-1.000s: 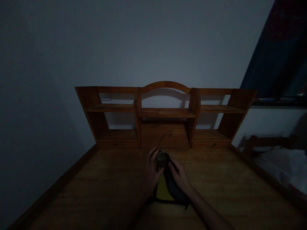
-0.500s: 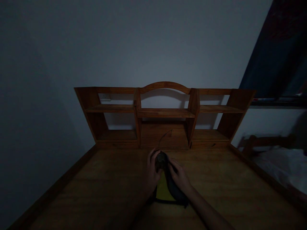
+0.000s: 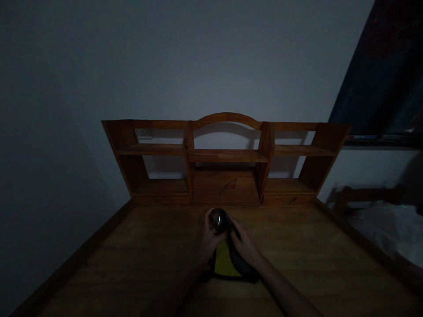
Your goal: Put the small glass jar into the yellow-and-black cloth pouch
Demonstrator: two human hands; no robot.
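Note:
My left hand (image 3: pixel 209 235) is closed around the left side of a dark, rounded, shiny object (image 3: pixel 218 221) with a bright streak of reflection. Its kind cannot be made out in the dim light. Just below it lies a dark case or pouch with a yellow-green panel (image 3: pixel 225 260) and black edges, resting low over the desk. My right hand (image 3: pixel 243 243) grips the black right edge (image 3: pixel 232 248) of that case, its fingers bent close to the rounded object. Some fingertips of both hands are hidden or lost in shadow.
A wooden desk (image 3: pixel 158 246) stretches beneath both hands. At its back stands a wooden shelf unit (image 3: pixel 228 155) with small drawers, against a pale wall (image 3: pixel 211 57). A dark window or curtain (image 3: pixel 380 83) hangs at right, above pale bedding (image 3: pixel 390 229).
The rounded object has turned and now shows a smooth, gleaming face. My left fingers have slid down from its top to its left side. My right hand stays nearly in place.

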